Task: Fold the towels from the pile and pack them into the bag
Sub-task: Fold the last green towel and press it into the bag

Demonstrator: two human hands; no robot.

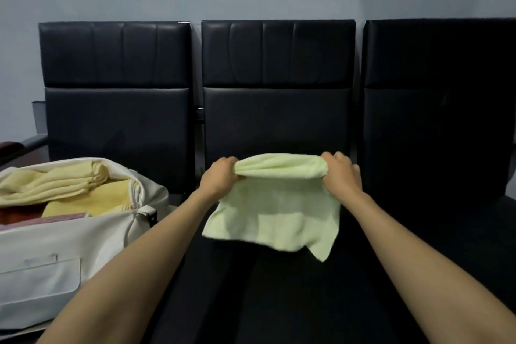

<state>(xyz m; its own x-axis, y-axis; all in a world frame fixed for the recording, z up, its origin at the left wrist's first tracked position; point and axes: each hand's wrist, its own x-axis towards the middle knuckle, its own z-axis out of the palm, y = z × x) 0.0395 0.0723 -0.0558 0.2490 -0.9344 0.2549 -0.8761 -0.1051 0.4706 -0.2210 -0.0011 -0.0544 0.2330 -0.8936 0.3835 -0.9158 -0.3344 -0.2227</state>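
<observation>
A pale green towel (pixel 275 212) hangs over the middle black seat, doubled over along its top edge. My left hand (pixel 219 176) grips the towel's upper left end. The upper right end is held in my right hand (pixel 340 173), so the cloth is stretched between both fists and its lower edge droops toward me. At the left stands an open white bag (pixel 69 248). Inside it lie folded yellow towels (pixel 64 184) and something red and pink beneath them.
Three black padded seats (pixel 276 120) stand in a row against a grey wall. The bag occupies the left seat. The right seat (pixel 446 204) is dark. A dark armrest (pixel 16 148) shows at the far left edge.
</observation>
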